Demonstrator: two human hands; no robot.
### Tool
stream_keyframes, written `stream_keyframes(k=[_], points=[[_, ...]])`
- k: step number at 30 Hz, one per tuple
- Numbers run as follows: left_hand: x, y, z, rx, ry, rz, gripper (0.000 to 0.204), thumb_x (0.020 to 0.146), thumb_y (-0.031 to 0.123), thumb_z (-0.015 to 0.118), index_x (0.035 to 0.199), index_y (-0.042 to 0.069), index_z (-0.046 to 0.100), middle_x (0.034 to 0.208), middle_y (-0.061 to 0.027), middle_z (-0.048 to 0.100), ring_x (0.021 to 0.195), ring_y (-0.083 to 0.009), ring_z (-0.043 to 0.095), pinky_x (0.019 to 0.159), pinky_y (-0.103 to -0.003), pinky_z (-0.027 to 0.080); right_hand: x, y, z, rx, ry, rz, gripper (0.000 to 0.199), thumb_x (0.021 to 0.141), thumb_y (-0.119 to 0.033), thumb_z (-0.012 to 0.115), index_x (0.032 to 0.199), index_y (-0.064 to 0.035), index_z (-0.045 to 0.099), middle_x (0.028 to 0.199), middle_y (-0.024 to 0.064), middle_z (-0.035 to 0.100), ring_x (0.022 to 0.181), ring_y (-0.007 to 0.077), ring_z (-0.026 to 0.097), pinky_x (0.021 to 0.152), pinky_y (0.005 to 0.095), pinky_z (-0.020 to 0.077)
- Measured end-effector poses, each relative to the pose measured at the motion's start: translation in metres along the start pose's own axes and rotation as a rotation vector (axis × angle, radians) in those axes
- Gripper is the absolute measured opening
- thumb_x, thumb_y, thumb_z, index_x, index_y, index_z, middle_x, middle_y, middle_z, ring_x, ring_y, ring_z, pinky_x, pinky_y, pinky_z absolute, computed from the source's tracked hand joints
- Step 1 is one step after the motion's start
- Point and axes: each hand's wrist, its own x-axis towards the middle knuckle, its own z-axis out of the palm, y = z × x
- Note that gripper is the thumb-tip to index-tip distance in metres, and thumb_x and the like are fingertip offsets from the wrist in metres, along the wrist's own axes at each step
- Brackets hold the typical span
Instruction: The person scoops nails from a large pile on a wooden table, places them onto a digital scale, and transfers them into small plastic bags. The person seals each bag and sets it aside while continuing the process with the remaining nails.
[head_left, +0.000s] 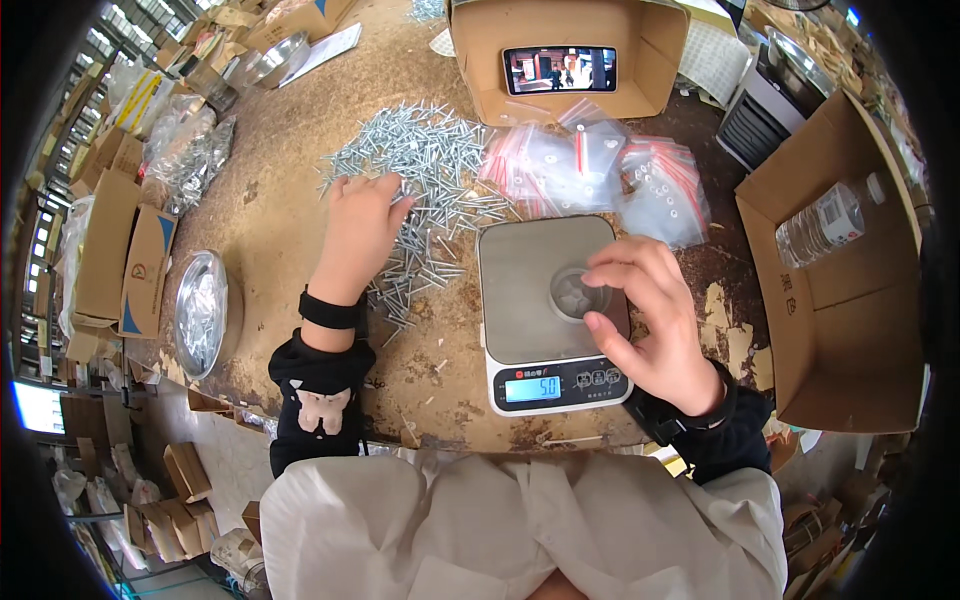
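Note:
My left hand [362, 230] reaches onto the near left side of a loose pile of thin silver screw-like fasteners [435, 165]. Its fingers curl down among them, and the fingertips are hidden. At the right, my right hand [655, 320] has thumb and fingers at opposite sides of a small clear round cup [570, 296]. The cup stands on the plate of a digital kitchen scale [510, 325], whose blue display is lit. Something pale lies in the cup, too unclear to name.
Clear zip bags [575, 165] with red edges and small white rings lie behind the scale. A phone [560, 70] leans inside a cardboard box [480, 60]. An open carton [840, 330] with a plastic bottle [825, 225] stands right. Left is a metal bowl [232, 310].

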Motion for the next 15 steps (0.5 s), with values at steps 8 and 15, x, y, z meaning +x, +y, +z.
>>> stream_keyframes(k=[8, 15], points=[[0.002, 0.041, -0.022, -0.347, 0.076, 0.022, 0.019, 0.09, 0.017, 0.063, 0.103, 0.004, 0.06, 0.085, -0.0146, 0.063, 0.087, -0.0347, 0.058, 0.086, -0.047, 0.041, -0.004, 0.006, 0.013, -0.006, -0.199, 0.124, 0.072, 0.07, -0.012, 0.076, 0.134, -0.0024, 0.045, 0.123, 0.0169, 0.053, 0.124, 0.0382, 0.044, 0.109, 0.049, 0.0302], [-0.006, 0.132, -0.037, -0.672, -0.037, 0.275, 0.022, 0.088, 0.017, 0.065, 0.107, 0.007, 0.058, 0.096, -0.0095, 0.061, 0.101, -0.0287, 0.057, 0.111, -0.053, 0.026, 0.0, 0.013, 0.027, 0.114, -0.177, 0.212, 0.08, 0.068, -0.012, 0.078, 0.138, -0.0008, 0.041, 0.123, 0.0206, 0.053, 0.121, 0.0377, 0.047, 0.107, 0.0475, 0.0338]])
